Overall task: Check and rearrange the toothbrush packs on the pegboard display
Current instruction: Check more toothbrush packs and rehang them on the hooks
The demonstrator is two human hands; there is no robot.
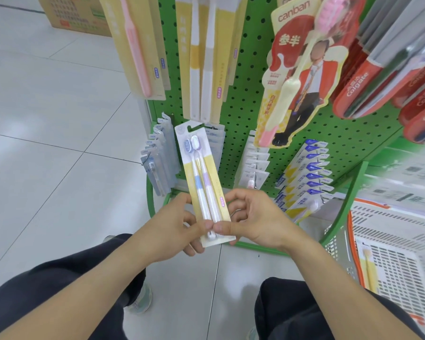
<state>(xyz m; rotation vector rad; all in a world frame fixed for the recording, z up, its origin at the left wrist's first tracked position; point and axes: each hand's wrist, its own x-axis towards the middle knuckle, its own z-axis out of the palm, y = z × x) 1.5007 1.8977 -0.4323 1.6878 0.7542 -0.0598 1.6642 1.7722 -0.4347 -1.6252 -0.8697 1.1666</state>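
A two-brush toothbrush pack (201, 173) with a yellow card, one blue and one purple brush, stands nearly upright in front of the green pegboard (250, 69). My left hand (174, 227) grips its lower left edge, thumb on the front. My right hand (250, 219) pinches its lower right edge, thumb touching the left thumb near the bottom. Behind it hang grey packs (160, 158), white packs (255, 163) and blue-yellow packs (304, 177) on low pegs. Higher up hang a pink-brush pack (138, 45), a yellow two-brush pack (204, 57), a canban pack (302, 77) and red Colgate packs (388, 77).
A white shopping basket (398, 246) with an orange rim sits at the lower right, a yellow pack (368, 271) inside it. A cardboard box (76, 13) stands on the tiled floor at the upper left. My knees in dark trousers fill the bottom.
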